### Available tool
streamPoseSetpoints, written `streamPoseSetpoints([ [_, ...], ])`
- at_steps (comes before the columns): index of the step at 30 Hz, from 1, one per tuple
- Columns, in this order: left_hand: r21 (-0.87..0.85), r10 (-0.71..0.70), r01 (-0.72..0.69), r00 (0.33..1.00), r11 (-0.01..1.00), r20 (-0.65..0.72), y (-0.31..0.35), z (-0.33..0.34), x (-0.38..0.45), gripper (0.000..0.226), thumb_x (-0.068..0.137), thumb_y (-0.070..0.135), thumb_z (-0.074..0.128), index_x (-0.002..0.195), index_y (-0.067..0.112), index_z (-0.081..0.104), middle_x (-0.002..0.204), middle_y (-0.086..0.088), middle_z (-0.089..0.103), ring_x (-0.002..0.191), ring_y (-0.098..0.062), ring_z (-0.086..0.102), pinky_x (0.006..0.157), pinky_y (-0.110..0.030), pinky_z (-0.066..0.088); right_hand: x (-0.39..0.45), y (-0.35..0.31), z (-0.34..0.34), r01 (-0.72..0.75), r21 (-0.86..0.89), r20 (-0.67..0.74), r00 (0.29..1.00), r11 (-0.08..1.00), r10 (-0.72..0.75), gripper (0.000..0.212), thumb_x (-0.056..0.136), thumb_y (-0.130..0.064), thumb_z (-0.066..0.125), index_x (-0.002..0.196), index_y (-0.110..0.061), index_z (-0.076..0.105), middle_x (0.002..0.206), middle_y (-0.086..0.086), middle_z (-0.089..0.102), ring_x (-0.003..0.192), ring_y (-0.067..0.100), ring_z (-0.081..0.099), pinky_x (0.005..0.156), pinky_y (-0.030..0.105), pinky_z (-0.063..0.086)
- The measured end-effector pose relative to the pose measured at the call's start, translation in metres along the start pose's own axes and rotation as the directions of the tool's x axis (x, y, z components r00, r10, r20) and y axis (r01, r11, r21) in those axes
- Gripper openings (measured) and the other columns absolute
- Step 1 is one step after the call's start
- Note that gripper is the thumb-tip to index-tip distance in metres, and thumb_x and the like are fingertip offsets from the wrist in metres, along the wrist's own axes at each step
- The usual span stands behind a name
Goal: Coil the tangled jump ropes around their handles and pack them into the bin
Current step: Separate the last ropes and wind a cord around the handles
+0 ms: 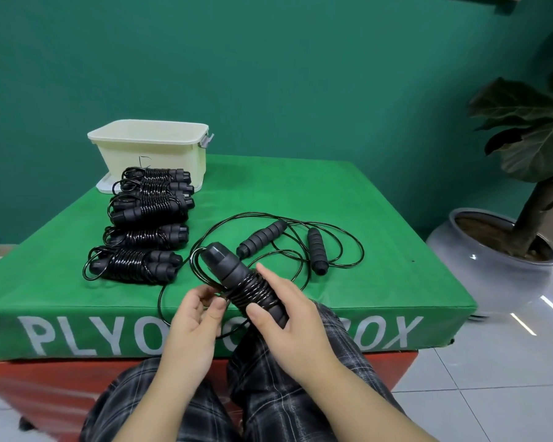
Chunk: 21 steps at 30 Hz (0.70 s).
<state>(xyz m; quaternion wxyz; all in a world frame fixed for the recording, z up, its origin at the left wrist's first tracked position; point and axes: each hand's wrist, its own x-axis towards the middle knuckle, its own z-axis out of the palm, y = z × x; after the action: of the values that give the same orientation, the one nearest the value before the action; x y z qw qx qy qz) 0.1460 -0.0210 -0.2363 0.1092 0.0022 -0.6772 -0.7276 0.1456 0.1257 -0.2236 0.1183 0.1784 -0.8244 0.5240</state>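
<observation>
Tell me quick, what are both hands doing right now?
Left hand: pinches the loose black rope.
Right hand: grips the half-wound handles.

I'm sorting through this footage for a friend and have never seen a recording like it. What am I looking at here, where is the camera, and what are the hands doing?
There is no machine: a person wears a wide-angle camera on the head, so you look down at their own two hands and checked trousers. They sit at a green padded box. The right hand grips a pair of black jump-rope handles with cord partly wound round them. The left hand pinches the loose cord beside the handles. On the box lie several finished coiled ropes in a row, one loose rope not yet coiled, and a cream bin at the back. A potted plant stands on the floor to the right.
</observation>
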Motion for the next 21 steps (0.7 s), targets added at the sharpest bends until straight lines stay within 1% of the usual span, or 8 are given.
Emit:
streamPoseSetpoints([
  [2,0.060,-0.025,0.023,0.999,0.998,0.029,-0.002,0.000,-0.002,0.026,0.091,0.030,0.046,0.105,0.011,0.056,0.066,0.009,0.055,0.050,0.001,0.047,0.050,-0.007,0.038,0.000,0.000,-0.002,-0.024,0.064,0.014,1.000,0.998,0.023,0.051,0.082,-0.053,0.054,0.131,-0.046,0.044,0.123,-0.025,0.057,0.116,-0.008,0.052,0.098,0.013,0.038],
  [5,0.111,0.028,-0.032,0.999,0.993,0.043,-0.003,-0.002,-0.005,0.062,0.074,0.075,0.047,0.083,0.015,0.058,0.050,0.008,0.051,0.046,0.001,0.044,0.048,-0.009,0.034,0.000,0.002,-0.004,-0.055,0.142,0.021,0.998,0.988,0.053,0.054,0.081,-0.053,0.056,0.131,-0.033,0.055,0.115,-0.018,0.067,0.109,-0.003,0.060,0.097,0.022,0.046],
  [6,0.112,0.047,-0.050,0.999,0.992,0.026,-0.001,-0.001,-0.006,0.059,0.075,0.075,0.048,0.075,0.017,0.056,0.050,0.008,0.051,0.046,0.000,0.044,0.048,-0.009,0.034,0.000,0.002,-0.004,-0.058,0.155,0.021,0.998,0.986,0.056,0.055,0.081,-0.053,0.056,0.132,-0.029,0.056,0.113,-0.017,0.068,0.108,-0.001,0.061,0.096,0.023,0.047],
  [8,0.108,0.073,-0.071,0.997,0.992,-0.011,0.006,0.003,-0.008,0.038,0.090,0.045,0.051,0.062,0.019,0.055,0.053,0.005,0.053,0.046,0.000,0.046,0.049,-0.007,0.036,0.001,0.003,-0.003,-0.062,0.152,0.029,0.998,0.986,0.058,0.057,0.082,-0.054,0.054,0.132,-0.028,0.056,0.112,-0.016,0.068,0.107,-0.001,0.061,0.094,0.023,0.047],
  [10,0.150,0.139,-0.131,0.989,0.980,-0.046,0.011,0.005,-0.010,0.042,0.093,0.028,0.046,0.053,0.026,0.057,0.056,0.004,0.053,0.049,0.005,0.048,0.053,-0.004,0.037,0.000,0.002,-0.002,-0.059,0.117,0.039,0.998,0.991,0.055,0.052,0.082,-0.056,0.051,0.130,-0.035,0.053,0.114,-0.018,0.067,0.108,-0.003,0.059,0.093,0.019,0.046],
  [13,0.251,0.252,-0.235,0.967,0.939,-0.036,0.007,-0.001,-0.007,0.036,0.086,0.061,0.047,0.057,0.043,0.061,0.064,0.016,0.058,0.060,0.004,0.051,0.058,-0.006,0.036,0.001,-0.001,0.000,0.015,0.059,-0.049,0.999,0.998,-0.012,0.036,0.087,-0.050,0.050,0.123,-0.049,0.050,0.123,-0.023,0.058,0.118,-0.004,0.051,0.098,0.012,0.038],
  [16,0.284,0.276,-0.251,0.960,0.926,-0.053,-0.001,-0.005,-0.003,0.020,0.085,0.041,0.057,0.068,0.045,0.066,0.075,0.012,0.061,0.069,0.000,0.056,0.063,-0.010,0.040,0.003,0.003,0.001,0.139,-0.013,-0.181,0.974,0.990,-0.139,0.027,0.093,-0.038,0.049,0.118,-0.040,0.059,0.119,-0.013,0.057,0.116,0.001,0.052,0.096,0.010,0.037],
  [21,0.360,0.348,-0.318,0.937,0.877,-0.021,-0.002,-0.004,-0.006,0.023,0.088,0.040,0.063,0.066,0.035,0.064,0.067,0.000,0.054,0.064,-0.011,0.053,0.058,-0.012,0.038,0.005,0.010,0.001,0.129,-0.041,-0.305,0.943,0.991,-0.135,0.027,0.094,-0.032,0.045,0.115,-0.033,0.063,0.112,-0.017,0.057,0.110,0.003,0.054,0.093,0.013,0.040],
])
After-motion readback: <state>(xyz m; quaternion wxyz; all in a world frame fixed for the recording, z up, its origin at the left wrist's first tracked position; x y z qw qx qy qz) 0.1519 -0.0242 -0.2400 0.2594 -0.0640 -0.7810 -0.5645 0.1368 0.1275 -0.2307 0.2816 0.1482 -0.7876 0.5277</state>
